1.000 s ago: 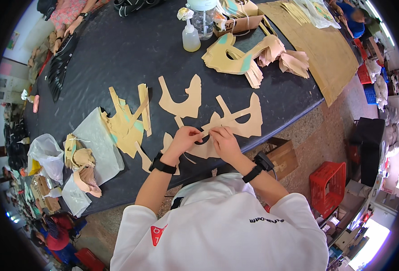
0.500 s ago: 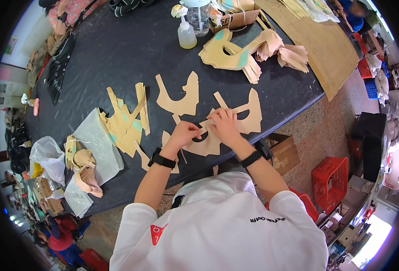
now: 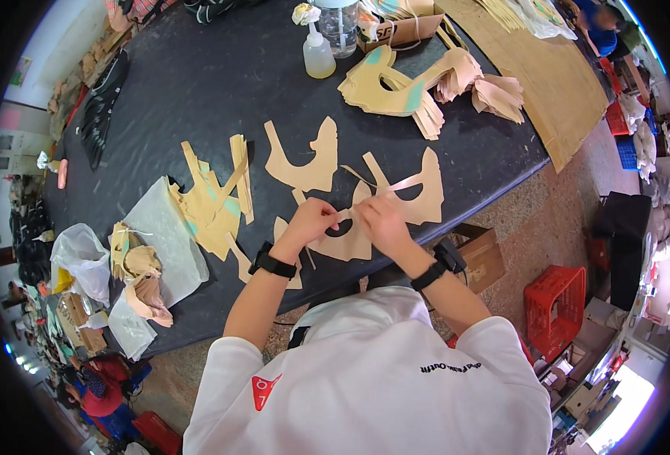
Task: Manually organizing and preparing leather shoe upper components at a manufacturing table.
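My left hand (image 3: pixel 312 222) has its thumb and fingertips pinched at the inner edge of a tan shoe-upper piece (image 3: pixel 348 247), which lies under both hands near the table's front edge. My right hand (image 3: pixel 384 225) is closed over the same piece, fingers drawn together beside its opening; exactly what its fingertips grip is partly hidden. A thin pale strip (image 3: pixel 356 176) curls out just beyond the right hand. Another curved tan piece (image 3: pixel 308 177) lies flat beyond my hands, and one more piece (image 3: pixel 428 199) is at the right. A partly covered piece (image 3: pixel 292 279) lies by my left wrist.
Stacked yellow-tan pieces (image 3: pixel 213 216) lie on the left, beside a white plastic sheet (image 3: pixel 172 258). Beyond are more stacked pieces (image 3: pixel 384 95), a squeeze bottle (image 3: pixel 319 57) and a cardboard box (image 3: pixel 402 32). A red crate (image 3: pixel 555 303) stands on the floor at right.
My right hand has drawn its spread fingers together and turned slightly. The thin pale strip now shows beyond it. My left hand keeps its pinch in nearly the same place.
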Demonstrator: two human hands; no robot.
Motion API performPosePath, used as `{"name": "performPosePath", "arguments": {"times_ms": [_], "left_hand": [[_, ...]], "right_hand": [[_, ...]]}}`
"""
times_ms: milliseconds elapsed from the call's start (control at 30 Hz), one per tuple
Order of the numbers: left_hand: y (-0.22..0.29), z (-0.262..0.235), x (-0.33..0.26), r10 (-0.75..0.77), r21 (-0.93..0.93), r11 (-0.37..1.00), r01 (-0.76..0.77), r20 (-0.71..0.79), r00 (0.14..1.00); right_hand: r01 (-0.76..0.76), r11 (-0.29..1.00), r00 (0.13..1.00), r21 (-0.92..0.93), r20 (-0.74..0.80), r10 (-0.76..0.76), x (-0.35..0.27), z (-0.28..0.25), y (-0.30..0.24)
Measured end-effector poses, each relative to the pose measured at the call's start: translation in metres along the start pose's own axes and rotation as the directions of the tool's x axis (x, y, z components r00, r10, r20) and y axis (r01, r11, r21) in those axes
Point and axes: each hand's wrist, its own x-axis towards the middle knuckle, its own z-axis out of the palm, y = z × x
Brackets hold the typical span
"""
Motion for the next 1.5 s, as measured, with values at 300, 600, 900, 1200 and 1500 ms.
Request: {"name": "performPosePath", "arguments": {"times_ms": [300,600,900,1200,1500], "left_hand": [[0.01,-0.009,0.008,-0.019,0.051,0.999,0.012,0.126,0.992],[0.017,-0.008,0.012,-0.06,0.145,0.988,0.043,0.115,0.992],[0.017,-0.004,0.018,-0.058,0.155,0.987,0.049,0.056,0.997],[-0.014,-0.075,-0.013,-0.068,0.076,0.995,0.063,0.062,0.996],[0.113,-0.097,-0.187,0.318,-0.129,0.818,-0.56,-0.71,0.628]], "right_hand": [[0.024,0.999,0.997,-0.034,0.079,-0.021,-0.014,-0.006,-0.021],[0.044,0.998,0.996,-0.038,0.076,-0.041,-0.015,-0.007,-0.023],[0.131,0.927,0.982,-0.351,0.172,-0.074,-0.013,0.004,-0.039],[0.227,0.87,0.917,-0.438,0.397,-0.039,-0.01,-0.003,-0.051],[-0.243,0.872,0.97,0.426,0.127,0.209,0.051,-0.1,-0.115]]}}
